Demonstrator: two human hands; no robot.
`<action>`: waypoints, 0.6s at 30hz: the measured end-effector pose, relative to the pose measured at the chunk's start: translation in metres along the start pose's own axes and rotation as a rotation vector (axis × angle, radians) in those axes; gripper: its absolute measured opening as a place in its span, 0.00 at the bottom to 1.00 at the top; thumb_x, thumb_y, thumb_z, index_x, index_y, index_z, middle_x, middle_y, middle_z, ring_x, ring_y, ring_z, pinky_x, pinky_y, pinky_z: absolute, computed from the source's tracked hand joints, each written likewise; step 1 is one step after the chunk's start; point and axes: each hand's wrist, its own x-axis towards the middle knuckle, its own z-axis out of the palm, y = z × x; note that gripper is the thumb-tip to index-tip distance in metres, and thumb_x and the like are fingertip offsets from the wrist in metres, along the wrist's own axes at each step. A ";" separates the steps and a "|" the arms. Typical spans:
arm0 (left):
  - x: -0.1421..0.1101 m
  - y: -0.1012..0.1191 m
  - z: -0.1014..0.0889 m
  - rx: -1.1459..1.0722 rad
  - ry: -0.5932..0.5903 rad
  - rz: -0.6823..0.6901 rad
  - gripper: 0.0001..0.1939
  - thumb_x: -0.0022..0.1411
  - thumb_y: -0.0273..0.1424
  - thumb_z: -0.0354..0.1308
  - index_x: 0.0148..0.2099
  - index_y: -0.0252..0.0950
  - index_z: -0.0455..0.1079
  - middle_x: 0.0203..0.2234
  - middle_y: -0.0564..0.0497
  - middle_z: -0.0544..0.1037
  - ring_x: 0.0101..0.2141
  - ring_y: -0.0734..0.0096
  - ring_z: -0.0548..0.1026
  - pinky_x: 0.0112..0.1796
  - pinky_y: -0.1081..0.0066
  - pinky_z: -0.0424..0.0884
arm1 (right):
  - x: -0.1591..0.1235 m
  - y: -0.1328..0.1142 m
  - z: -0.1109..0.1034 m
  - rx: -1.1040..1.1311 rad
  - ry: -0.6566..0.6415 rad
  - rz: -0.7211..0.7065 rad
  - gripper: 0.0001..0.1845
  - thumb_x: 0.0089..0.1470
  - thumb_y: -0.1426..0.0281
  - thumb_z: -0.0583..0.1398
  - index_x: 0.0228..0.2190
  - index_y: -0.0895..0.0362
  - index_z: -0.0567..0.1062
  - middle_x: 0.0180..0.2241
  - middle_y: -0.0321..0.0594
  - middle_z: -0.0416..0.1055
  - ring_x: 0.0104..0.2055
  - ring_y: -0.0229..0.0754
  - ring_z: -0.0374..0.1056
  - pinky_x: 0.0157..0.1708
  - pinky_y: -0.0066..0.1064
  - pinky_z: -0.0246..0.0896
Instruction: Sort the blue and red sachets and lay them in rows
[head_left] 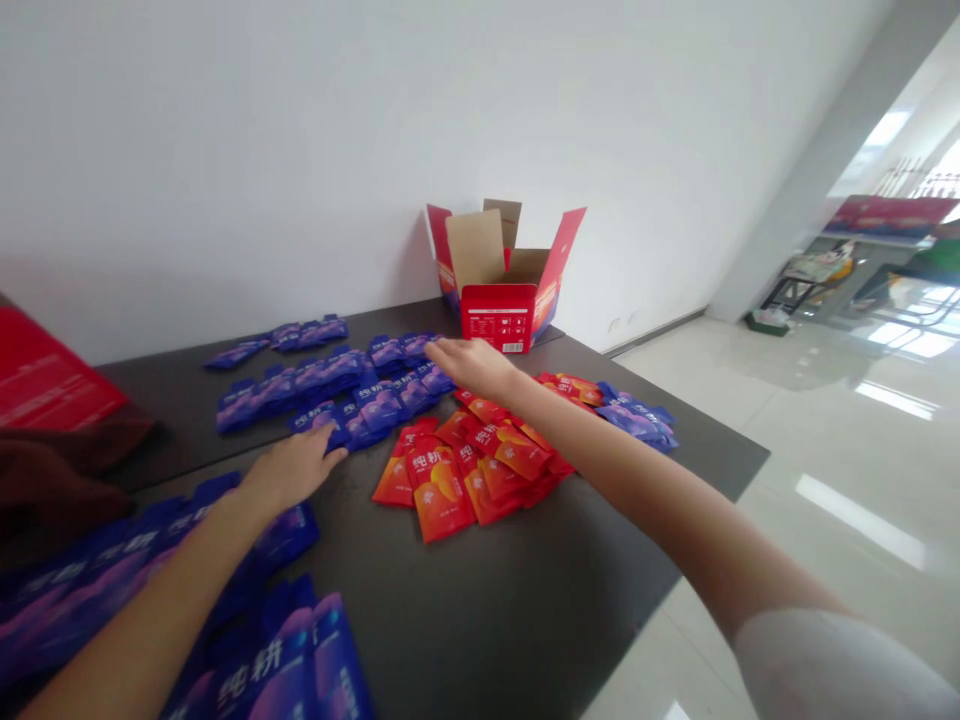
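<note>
A row of blue-purple pouches (pixel 375 408) lies overlapped on the dark table, with one of my hands at each end. My left hand (pixel 294 468) rests at the near left end, fingers stretched out against the last pouch, thumb apart. At the far right end is my right hand (pixel 474 366), its fingers extended flat beside the pouches. Neither hand is wrapped around anything. Below my right forearm, a loose heap of red-orange pouches (pixel 480 455) spreads over the table, partly hidden by that arm.
Behind stands an open red carton (pixel 499 310), flaps up. More blue pouches lie in a row behind (pixel 300 380), at the near left (pixel 255 670) and at the right edge (pixel 637 418). A red box (pixel 52 370) and brown cloth (pixel 60 480) are at left.
</note>
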 end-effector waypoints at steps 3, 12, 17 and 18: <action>0.001 0.000 0.002 -0.008 -0.022 -0.015 0.31 0.60 0.42 0.38 0.60 0.30 0.55 0.54 0.34 0.65 0.53 0.51 0.66 0.49 0.56 0.64 | 0.022 -0.022 0.025 -0.016 -0.078 -0.117 0.15 0.59 0.80 0.42 0.42 0.66 0.65 0.36 0.51 0.69 0.38 0.44 0.68 0.30 0.31 0.61; 0.001 0.002 0.001 -0.009 -0.038 -0.027 0.30 0.61 0.40 0.39 0.61 0.29 0.52 0.56 0.37 0.63 0.53 0.48 0.64 0.49 0.55 0.64 | 0.026 -0.027 0.070 0.130 -0.242 -0.263 0.14 0.57 0.81 0.47 0.44 0.67 0.65 0.41 0.51 0.69 0.44 0.44 0.67 0.39 0.34 0.63; 0.000 0.003 -0.001 -0.019 -0.056 -0.022 0.31 0.61 0.40 0.40 0.61 0.28 0.51 0.57 0.36 0.61 0.55 0.49 0.62 0.51 0.56 0.62 | 0.018 -0.024 0.065 0.253 -0.245 -0.209 0.18 0.51 0.83 0.52 0.45 0.65 0.67 0.44 0.50 0.68 0.45 0.43 0.66 0.43 0.32 0.59; -0.001 0.003 -0.002 -0.025 -0.058 -0.025 0.31 0.60 0.40 0.40 0.61 0.28 0.51 0.57 0.36 0.61 0.55 0.49 0.62 0.51 0.56 0.62 | 0.019 -0.023 0.063 0.285 -0.207 -0.191 0.16 0.52 0.83 0.51 0.43 0.63 0.69 0.43 0.49 0.69 0.44 0.42 0.66 0.43 0.32 0.59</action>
